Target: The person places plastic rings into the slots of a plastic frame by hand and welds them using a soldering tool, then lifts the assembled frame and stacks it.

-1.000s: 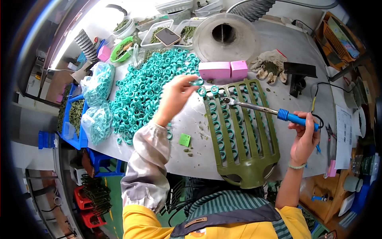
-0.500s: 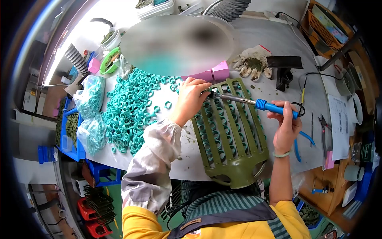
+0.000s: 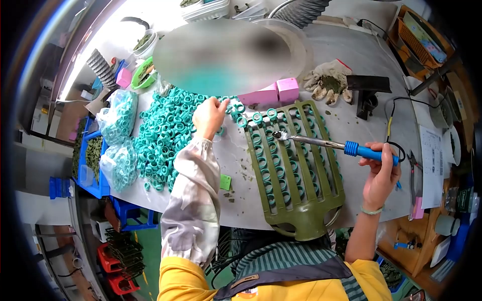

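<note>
At the left, a blue crate (image 3: 104, 175) holds green scraps. Just to its right, two clear bags (image 3: 119, 111) of teal rings lie one beyond the other at the left side of the gray table (image 3: 371, 133). Beyond them are a small pink block (image 3: 123, 77) and a green bowl (image 3: 135, 80). A broad heap of loose teal rings (image 3: 163, 135) spreads right of the bags.

The left hand (image 3: 208, 119) is over the heap's right side, thumb and forefinger close together near a few rings; whether it grips one, I cannot tell. A blurred patch hides the area beyond. A green square (image 3: 225, 182) lies on the table between the heap and the frame.

Right of that, an olive slotted frame (image 3: 307, 213) lies on the table, its solid end toward the near edge. Rows of teal rings show through its slots, and three rings (image 3: 257, 118) line up at its far left corner. Two pink blocks (image 3: 287, 91) sit just beyond it.

The tip of a blue-handled metal tool (image 3: 321, 142) is over the frame's far left part. The right hand (image 3: 380, 175) is closed around its blue handle, right of the frame.

Farther right are a soiled glove (image 3: 329, 81), a black stand (image 3: 368, 85), pliers (image 3: 413, 175) and a printed sheet (image 3: 431, 160).
</note>
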Available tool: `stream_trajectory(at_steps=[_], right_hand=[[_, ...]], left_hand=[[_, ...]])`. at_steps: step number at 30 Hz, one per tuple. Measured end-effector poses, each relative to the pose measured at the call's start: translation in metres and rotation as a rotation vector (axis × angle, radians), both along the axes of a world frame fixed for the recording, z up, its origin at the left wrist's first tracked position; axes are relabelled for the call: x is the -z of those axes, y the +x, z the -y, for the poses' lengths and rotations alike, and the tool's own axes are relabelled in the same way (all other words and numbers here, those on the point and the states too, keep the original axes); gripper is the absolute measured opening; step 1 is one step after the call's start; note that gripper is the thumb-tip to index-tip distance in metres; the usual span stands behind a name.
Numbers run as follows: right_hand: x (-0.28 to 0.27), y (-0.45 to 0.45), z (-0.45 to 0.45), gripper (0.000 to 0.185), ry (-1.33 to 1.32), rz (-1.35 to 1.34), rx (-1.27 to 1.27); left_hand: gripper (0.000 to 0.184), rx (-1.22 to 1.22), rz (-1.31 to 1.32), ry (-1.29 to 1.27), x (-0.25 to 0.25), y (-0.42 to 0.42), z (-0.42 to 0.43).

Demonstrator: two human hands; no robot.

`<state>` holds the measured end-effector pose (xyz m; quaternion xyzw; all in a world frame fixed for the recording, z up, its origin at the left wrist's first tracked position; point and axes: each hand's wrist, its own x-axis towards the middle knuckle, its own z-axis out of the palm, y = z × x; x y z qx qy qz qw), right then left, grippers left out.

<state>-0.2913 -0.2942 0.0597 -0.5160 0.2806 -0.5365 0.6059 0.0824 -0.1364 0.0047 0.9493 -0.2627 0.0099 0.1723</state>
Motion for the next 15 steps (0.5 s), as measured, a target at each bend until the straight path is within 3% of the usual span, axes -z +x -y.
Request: stream_trajectory(at_steps=[3,6,8,11,12,15], right_hand=[[-0.003,0.001,-0.002,0.028,-0.008,-0.018,0.013],[-0.006,-0.002,-0.002,0.028,-0.006,-0.025,0.028],[-0.007,-0.004,-0.001,0.028,0.0,-0.033,0.044],[-0.006,-0.007,0.003,0.027,0.008,-0.032,0.078],[-0.006,-0.007,0.004,0.027,0.005,-0.032,0.087],[-0.006,-0.006,0.008,0.026,-0.006,-0.027,0.105]], left_hand=[[0.036,0.07,0.039,-0.06,0.032,0.016,-0.006],[0.029,0.134,0.075,-0.286,0.039,0.022,-0.017],[0.014,0.128,-0.174,-0.411,0.014,0.013,-0.019],[0.016,0.308,-0.358,-0.688,-0.025,-0.027,-0.011],[0.025,0.437,-0.258,-0.517,-0.031,-0.034,-0.01],[0.027,0.584,-0.401,-0.506,-0.044,-0.069,0.012]])
